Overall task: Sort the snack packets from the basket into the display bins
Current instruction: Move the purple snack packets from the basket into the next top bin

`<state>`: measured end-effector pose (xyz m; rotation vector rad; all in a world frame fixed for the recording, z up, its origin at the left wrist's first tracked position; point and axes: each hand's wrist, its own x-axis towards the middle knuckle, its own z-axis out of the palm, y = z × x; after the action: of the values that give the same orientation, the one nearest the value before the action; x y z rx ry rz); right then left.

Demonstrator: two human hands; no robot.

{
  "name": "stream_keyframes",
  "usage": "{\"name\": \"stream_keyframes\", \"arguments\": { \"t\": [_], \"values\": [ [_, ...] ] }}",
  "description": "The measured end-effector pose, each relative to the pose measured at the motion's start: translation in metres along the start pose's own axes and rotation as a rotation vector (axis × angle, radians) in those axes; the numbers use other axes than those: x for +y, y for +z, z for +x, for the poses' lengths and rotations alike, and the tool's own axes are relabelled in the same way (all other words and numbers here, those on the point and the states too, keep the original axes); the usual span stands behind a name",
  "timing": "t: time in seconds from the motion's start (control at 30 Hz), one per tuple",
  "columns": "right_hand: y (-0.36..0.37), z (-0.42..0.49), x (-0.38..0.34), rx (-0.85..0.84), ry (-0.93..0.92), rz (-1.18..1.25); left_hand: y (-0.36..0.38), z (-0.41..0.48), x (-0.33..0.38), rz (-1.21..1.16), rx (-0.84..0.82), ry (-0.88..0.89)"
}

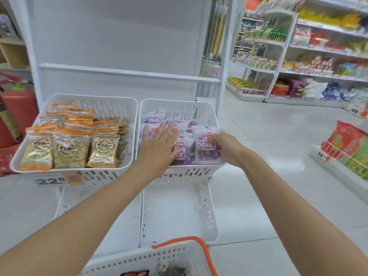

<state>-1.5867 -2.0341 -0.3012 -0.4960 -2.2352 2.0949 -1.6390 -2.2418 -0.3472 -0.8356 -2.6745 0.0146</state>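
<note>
Two white display bins stand side by side on a white rack. The left bin (111, 104) holds several orange-topped packets (69, 148) in rows. The right bin (179, 105) holds several purple packets (182, 151). My left hand (159, 144) lies flat, fingers spread, on the purple packets at the bin's left side. My right hand (225, 146) grips one purple packet (207, 150) at the bin's front right corner. A white basket (159, 257) with an orange handle sits at the bottom edge, with a few packets (173, 270) inside.
Two empty white bins (177, 212) sit on the lower tier under the full ones. A red fire extinguisher (16, 114) stands at the left. Stocked shelves (322, 56) line the aisle at the right, and a wire rack of red bags (350, 148) is near my right arm.
</note>
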Motion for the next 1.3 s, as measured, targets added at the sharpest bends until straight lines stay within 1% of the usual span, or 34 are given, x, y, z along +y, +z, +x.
{"name": "stream_keyframes", "arguments": {
  "t": [0.07,0.17,0.23,0.3,0.37,0.4,0.47,0.53,0.57,0.63,0.73,0.83,0.87,1.0,1.07,1.13,1.17,1.23,1.3],
  "values": [
    [0.009,0.010,0.008,-0.024,0.029,-0.084,0.005,0.000,-0.002,-0.001,0.010,0.001],
    [0.013,0.027,0.031,0.026,-0.092,-0.121,0.011,0.004,0.001,-0.046,0.034,-0.021],
    [0.013,0.030,0.040,0.010,-0.174,-0.157,0.017,0.005,0.001,-0.061,0.098,-0.021],
    [0.012,0.023,0.038,0.008,-0.230,-0.282,0.023,0.004,0.000,-0.060,0.166,-0.016],
    [0.011,0.015,0.031,-0.006,-0.228,-0.478,0.026,0.002,-0.002,-0.073,0.229,-0.013],
    [0.008,0.015,0.027,-0.008,-0.238,-0.523,0.026,0.001,-0.003,-0.081,0.242,-0.020],
    [0.000,0.020,0.016,0.030,-0.308,-0.512,0.025,0.000,-0.006,-0.079,0.236,-0.042],
    [-0.002,0.030,-0.003,0.073,-0.368,-0.455,0.024,0.000,-0.011,-0.076,0.196,-0.059],
    [-0.002,0.040,-0.011,0.077,-0.358,-0.430,0.024,0.000,-0.013,-0.082,0.172,-0.066],
    [0.003,0.059,-0.028,0.027,-0.310,-0.430,0.023,0.002,-0.015,-0.096,0.145,-0.076],
    [0.018,0.086,-0.040,-0.078,-0.232,-0.524,0.023,0.001,-0.016,-0.118,0.139,-0.079],
    [0.029,0.110,-0.035,-0.083,-0.178,-0.602,0.024,0.001,-0.017,-0.143,0.154,-0.080],
    [0.029,0.117,-0.034,-0.088,-0.182,-0.602,0.024,0.002,-0.017,-0.145,0.159,-0.081],
    [0.032,0.124,-0.042,-0.121,-0.247,-0.442,0.027,0.004,-0.017,-0.129,0.176,-0.078],
    [0.039,0.123,-0.046,-0.196,-0.265,-0.504,0.028,0.004,-0.017,-0.121,0.191,-0.077],
    [0.050,0.121,-0.046,-0.302,-0.222,-0.593,0.028,0.005,-0.016,-0.111,0.192,-0.082],
    [0.053,0.118,-0.046,-0.328,-0.190,-0.596,0.027,0.005,-0.016,-0.109,0.189,-0.085],
    [0.057,0.109,-0.049,-0.344,-0.164,-0.560,0.027,0.006,-0.015,-0.113,0.189,-0.091],
    [0.057,0.097,-0.051,-0.298,-0.231,-0.600,0.026,0.005,-0.015,-0.122,0.194,-0.095]
  ]
}}
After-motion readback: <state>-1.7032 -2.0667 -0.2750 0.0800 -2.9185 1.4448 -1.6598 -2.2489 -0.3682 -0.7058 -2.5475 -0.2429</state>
